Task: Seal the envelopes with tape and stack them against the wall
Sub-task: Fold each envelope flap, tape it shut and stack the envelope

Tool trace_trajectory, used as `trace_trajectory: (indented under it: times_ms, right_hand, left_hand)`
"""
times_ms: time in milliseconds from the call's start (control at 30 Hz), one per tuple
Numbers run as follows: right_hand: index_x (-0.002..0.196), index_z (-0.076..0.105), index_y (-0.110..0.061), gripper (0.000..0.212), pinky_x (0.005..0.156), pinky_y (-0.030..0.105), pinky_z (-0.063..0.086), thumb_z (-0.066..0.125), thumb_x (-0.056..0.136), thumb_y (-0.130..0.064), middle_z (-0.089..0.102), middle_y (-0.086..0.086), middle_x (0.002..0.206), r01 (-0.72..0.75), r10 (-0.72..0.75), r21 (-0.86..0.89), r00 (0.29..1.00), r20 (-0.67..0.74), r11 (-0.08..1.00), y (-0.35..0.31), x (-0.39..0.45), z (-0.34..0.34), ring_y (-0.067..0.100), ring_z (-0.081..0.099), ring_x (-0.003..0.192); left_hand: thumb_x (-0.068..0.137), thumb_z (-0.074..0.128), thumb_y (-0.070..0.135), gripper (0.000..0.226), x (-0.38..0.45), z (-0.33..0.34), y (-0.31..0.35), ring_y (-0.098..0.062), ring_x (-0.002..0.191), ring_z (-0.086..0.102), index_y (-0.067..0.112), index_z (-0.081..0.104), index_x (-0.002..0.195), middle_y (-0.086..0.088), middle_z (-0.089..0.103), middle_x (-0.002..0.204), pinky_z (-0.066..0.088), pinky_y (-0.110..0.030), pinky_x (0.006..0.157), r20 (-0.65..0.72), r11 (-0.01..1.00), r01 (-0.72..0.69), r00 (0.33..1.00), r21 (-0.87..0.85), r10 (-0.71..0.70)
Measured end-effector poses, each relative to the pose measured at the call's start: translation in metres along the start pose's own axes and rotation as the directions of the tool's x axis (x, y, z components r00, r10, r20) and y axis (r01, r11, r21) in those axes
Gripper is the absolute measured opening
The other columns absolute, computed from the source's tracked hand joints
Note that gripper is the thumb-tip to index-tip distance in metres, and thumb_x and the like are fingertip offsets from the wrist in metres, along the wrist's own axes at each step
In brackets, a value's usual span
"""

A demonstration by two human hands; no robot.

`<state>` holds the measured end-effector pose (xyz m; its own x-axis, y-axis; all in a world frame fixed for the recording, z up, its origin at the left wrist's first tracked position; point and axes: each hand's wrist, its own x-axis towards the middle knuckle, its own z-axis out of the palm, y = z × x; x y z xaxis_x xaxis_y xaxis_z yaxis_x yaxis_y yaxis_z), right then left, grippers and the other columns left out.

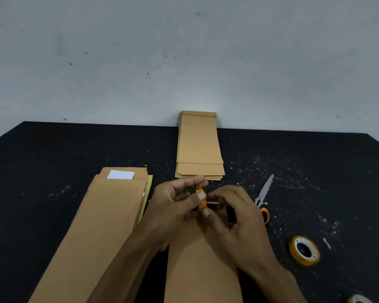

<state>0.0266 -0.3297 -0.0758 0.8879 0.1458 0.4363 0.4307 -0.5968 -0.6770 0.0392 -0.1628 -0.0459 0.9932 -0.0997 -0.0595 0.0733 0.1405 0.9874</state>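
Both hands, left hand (173, 206) and right hand (234, 217), pinch sticky, flimsy tape strip (201, 199) by its ends over light envelope (201, 265).

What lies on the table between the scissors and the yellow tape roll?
Head view: only bare black table flecked with white specks lies between the scissors and the yellow tape roll.

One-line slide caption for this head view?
Both hands, left and right, pinch a yellow tape strip over an envelope, with sealed envelopes leaning against the wall.
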Motion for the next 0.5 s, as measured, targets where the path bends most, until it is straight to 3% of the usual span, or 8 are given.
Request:
trace_trajectory:
  times_ms: [100,267,500]
  right_hand:
    - [0.103,0.073,-0.033,0.015,0.083,0.012,0.047,0.071,0.088,-0.034,0.053,-0.018,0.117,-0.034,0.033,0.053,0.999,0.029,0.998,0.001,0.000,-0.001,-0.001,0.054,0.111]
    - [0.107,0.075,-0.037,0.019,0.090,0.014,0.044,0.068,0.089,-0.039,0.049,-0.018,0.125,-0.073,0.060,0.104,0.990,0.127,0.992,0.001,0.001,-0.002,-0.003,0.048,0.120]
    - [0.093,0.069,-0.028,0.030,0.083,0.012,0.044,0.052,0.091,-0.054,0.052,-0.015,0.112,-0.059,0.055,0.225,0.998,0.022,0.973,-0.016,0.004,-0.001,0.007,0.055,0.111]
  left_hand:
    - [0.090,0.066,0.003,0.036,-0.002,0.001,-0.002,-0.014,0.091,0.072,0.015,0.066,0.123,0.005,0.073,0.115,0.059,-0.032,0.074,0.022,1.000,-0.015,1.000,0.008,0.015]
    - [0.084,0.068,0.011,0.040,-0.004,-0.003,-0.005,-0.016,0.104,0.070,0.020,0.066,0.123,0.006,0.073,0.117,0.059,-0.036,0.085,0.048,0.998,-0.057,0.997,0.025,0.056]
    - [0.077,0.067,0.013,0.047,-0.005,-0.002,-0.001,-0.011,0.118,0.064,0.016,0.064,0.124,0.004,0.072,0.120,0.052,-0.026,0.097,0.037,0.984,-0.143,0.988,-0.106,0.147]
